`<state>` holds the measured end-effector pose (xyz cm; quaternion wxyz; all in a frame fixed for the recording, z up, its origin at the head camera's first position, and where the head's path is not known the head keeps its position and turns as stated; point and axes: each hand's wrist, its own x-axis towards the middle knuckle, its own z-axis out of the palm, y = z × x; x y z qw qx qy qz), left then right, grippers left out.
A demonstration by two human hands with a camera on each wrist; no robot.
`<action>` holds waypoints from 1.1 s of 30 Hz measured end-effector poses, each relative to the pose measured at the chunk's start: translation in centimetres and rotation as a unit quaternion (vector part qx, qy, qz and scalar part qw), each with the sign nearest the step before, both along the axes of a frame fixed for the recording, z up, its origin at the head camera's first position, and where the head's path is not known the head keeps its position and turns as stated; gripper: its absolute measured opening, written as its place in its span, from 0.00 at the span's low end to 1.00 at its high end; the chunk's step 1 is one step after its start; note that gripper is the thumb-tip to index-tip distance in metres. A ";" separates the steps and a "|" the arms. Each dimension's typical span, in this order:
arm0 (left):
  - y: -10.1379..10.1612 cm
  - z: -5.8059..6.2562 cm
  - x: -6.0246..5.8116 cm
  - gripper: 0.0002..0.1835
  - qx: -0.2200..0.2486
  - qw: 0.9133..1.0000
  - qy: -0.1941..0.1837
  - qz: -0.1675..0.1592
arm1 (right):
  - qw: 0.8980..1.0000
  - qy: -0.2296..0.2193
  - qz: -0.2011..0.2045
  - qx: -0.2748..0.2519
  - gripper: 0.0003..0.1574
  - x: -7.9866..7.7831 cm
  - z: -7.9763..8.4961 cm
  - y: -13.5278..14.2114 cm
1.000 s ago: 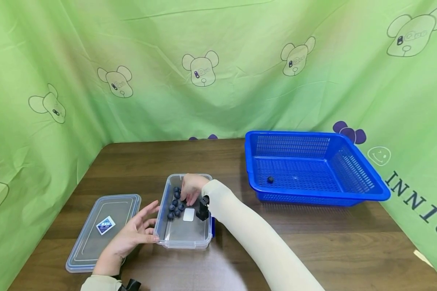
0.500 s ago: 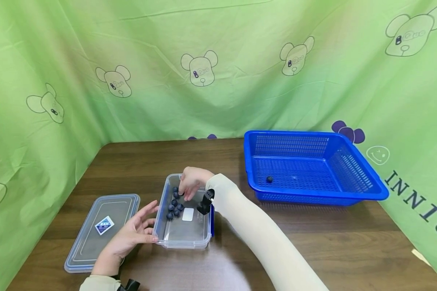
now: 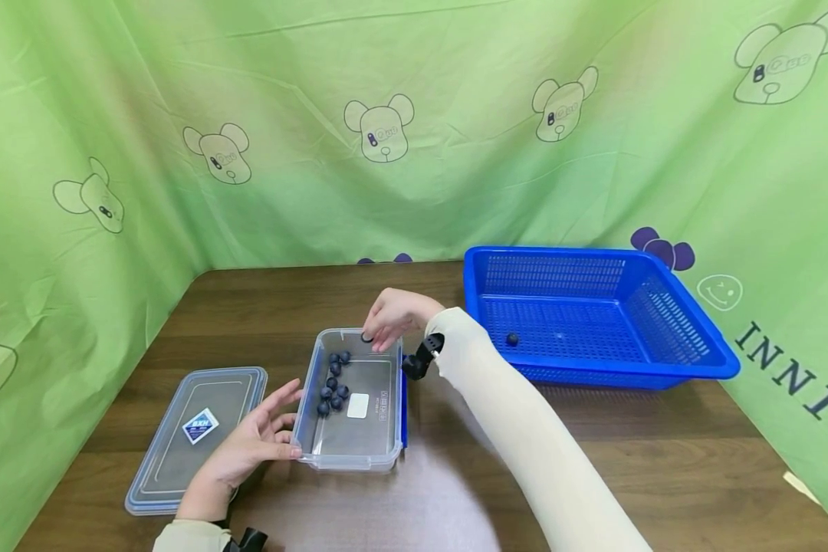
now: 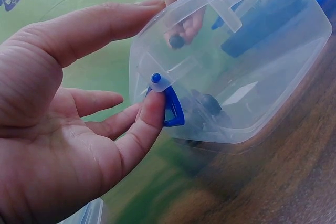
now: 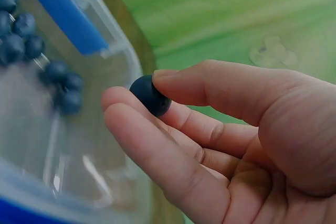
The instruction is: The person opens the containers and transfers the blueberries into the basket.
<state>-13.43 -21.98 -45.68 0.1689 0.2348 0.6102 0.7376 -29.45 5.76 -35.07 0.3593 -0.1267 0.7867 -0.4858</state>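
Note:
A clear plastic food container [image 3: 348, 441] with blue side latches stands lidless on the table, several blueberries [image 3: 334, 386] gathered along its left side. My left hand [image 3: 248, 441] lies against the container's left wall, fingers spread. In the left wrist view its thumb touches the rim and one fingertip presses the blue latch [image 4: 174, 113]. Over the far right corner of the container, my right hand [image 3: 393, 318] pinches a single blueberry [image 5: 150, 95] between thumb and fingertips, seen closely in the right wrist view.
A blue perforated plastic basket [image 3: 600, 372] stands at the back right, with one blueberry [image 3: 512, 339] inside. The container's clear lid [image 3: 159, 468], bearing a blue diamond label, lies left of the left hand. A green printed curtain [image 3: 303, 192] hangs behind the table.
My right hand has lifted out of the container with a blueberry and moved right and back, uncovering the berries beneath. The left hand has stayed at the container's side.

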 end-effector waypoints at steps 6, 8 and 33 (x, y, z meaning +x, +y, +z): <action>-0.1 -0.1 -0.1 0.48 -0.007 1.000 -0.004 0.004 | 1.000 0.004 -0.026 -0.008 0.11 -1.0 1.0 2.8; -0.1 0.0 -0.1 0.49 -0.013 1.000 -0.013 0.008 | 0.999 0.005 -0.035 -0.010 0.11 -1.2 1.3 3.8; -0.2 0.1 -0.2 0.49 -0.013 1.000 -0.027 0.010 | 0.994 0.021 -0.098 -0.051 0.22 -2.4 2.5 17.8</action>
